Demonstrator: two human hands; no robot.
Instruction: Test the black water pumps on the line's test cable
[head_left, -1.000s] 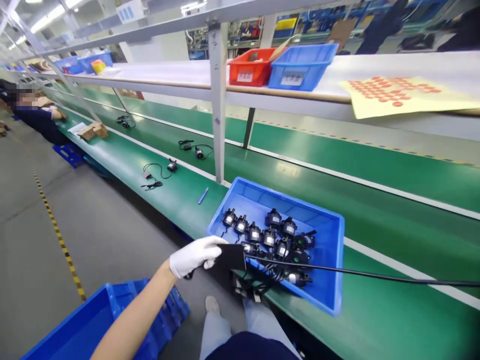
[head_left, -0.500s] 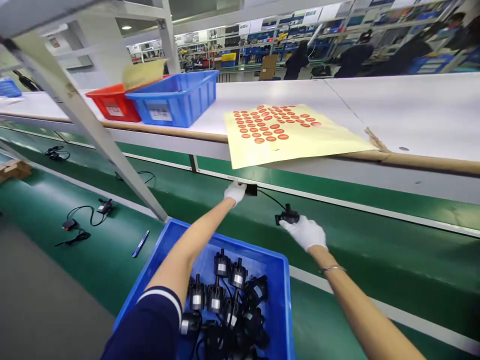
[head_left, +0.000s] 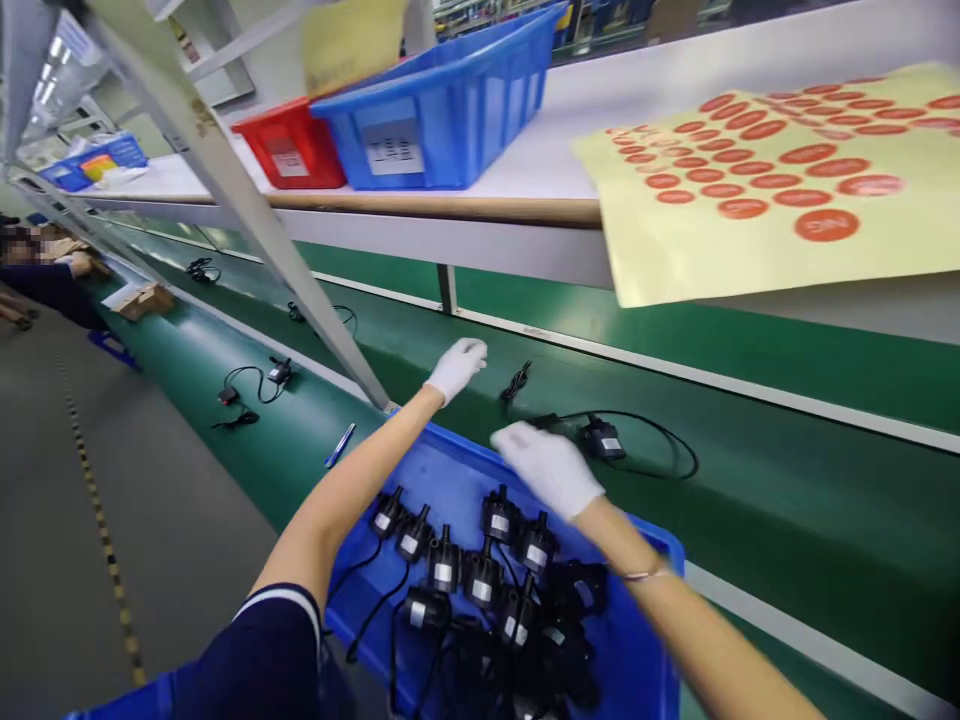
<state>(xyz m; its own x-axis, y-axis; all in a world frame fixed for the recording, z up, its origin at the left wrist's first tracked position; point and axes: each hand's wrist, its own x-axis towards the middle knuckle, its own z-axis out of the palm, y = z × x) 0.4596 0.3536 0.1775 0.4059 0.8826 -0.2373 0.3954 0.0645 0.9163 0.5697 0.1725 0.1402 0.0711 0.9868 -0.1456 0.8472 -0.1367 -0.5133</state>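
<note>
Hands over the green belt, both gloved and empty.

I see my left hand (head_left: 457,368) loosely curled beside the plug bundle (head_left: 516,381), my right hand (head_left: 547,468) open above the blue bin's (head_left: 660,640) far rim; the pump (head_left: 602,438) lies mid-belt, cable looped rightward. I'd lift clear of the slanted post (head_left: 247,215); open belt lies right.

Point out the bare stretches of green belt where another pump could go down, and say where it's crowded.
Bare belt lies right of the cabled pump, out to the white stripe. More lies between the blue pen and the pump with a red plug. Crowded: the blue bin full of pumps, with the left hand and right hand above its far edge.
</note>
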